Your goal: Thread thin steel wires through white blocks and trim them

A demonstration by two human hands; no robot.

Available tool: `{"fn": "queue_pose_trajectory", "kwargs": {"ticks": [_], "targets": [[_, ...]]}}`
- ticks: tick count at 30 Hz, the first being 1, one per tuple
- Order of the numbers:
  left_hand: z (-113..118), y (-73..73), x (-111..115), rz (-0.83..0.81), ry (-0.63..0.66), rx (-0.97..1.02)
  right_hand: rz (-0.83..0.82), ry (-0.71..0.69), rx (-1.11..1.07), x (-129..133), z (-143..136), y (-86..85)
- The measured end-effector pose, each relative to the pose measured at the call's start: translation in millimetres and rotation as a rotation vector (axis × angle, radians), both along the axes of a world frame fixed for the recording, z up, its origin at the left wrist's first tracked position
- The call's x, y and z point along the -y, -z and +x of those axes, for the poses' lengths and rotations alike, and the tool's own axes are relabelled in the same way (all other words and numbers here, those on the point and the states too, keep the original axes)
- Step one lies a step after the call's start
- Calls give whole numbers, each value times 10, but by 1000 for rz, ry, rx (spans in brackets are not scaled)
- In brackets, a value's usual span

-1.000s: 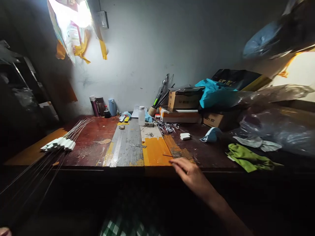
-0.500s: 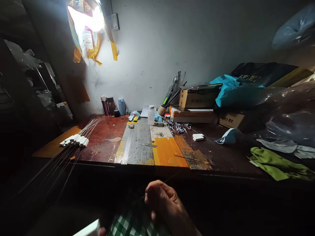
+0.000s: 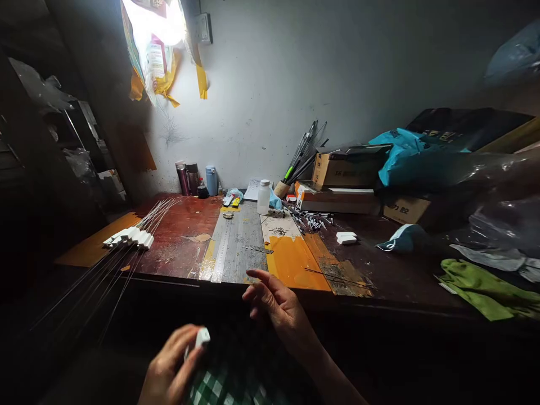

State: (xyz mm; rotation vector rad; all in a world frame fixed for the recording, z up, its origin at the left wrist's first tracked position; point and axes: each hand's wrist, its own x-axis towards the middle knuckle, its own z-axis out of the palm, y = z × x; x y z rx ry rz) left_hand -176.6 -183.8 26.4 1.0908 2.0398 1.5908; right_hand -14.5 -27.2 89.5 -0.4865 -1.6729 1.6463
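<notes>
Fingers [image 3: 179,337] of the left hand [image 3: 166,374], at 7 o'clock in the view, are pinched around a small white block [image 3: 203,337], its smooth, squared end showing past the fingertips. The right hand [image 3: 278,309], at 6 o'clock, is loosely curled, its index finger pointing toward 10 o'clock near the table's dark front edge; whether anything thin sits between its fingers I cannot tell.

On the scuffed, red-brown table [image 3: 177,259], a heap of angular white pieces [image 3: 129,238] lies just below 9 o'clock, thin, straight wires [image 3: 158,216] fanning from it toward 1 and 7 o'clock. Between 9 and 10 stand cylindrical flasks [image 3: 211,181], near the wall. Toward 8, a flat, pale ruler [image 3: 221,256] lies along a scratched grey strip [image 3: 240,270]. Near the centre of the dial stands a translucent, round-shouldered bottle [image 3: 264,201] with a white cap. At 5 o'clock is a glossy orange sheet [image 3: 291,261]; at 4, slender black rods [image 3: 340,275] lie across a worn, stained patch. Between 3 and 4 sit smooth, blunt-edged white lumps [image 3: 346,238]. Between 2 and 3 is a square-cornered cardboard box [image 3: 348,170]. Farther right are a creased blue mask [image 3: 403,238] and a crumpled, soft green cloth [image 3: 476,284].
</notes>
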Motion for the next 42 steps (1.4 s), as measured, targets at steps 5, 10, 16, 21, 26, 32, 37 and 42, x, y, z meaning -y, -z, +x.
{"fn": "queue_pose_trajectory", "kwargs": {"ticks": [5,10,16,21,26,32,37,42], "targets": [[-376,-199,-598,7,-78,-409,67,-47,116,47,-28,186],[-458,-174,-1004,-28,-50,-692,179,-136,179,104,-20,387],[-251,141,-773,10,-27,-690,50,-130,250,98,172,629],[-133,302,-810,120,-109,-584,42,-181,252,180,150,744],[-203,318,-1063,165,-223,-623,159,-234,187,270,-10,722],[-564,112,-733,29,-213,-513,353,-58,208,112,-1,574],[-724,138,-571,-179,309,204,715,228,191,-211,-304,426],[-686,276,-772,-183,365,628,889,282,412,-443,-751,384]]}}
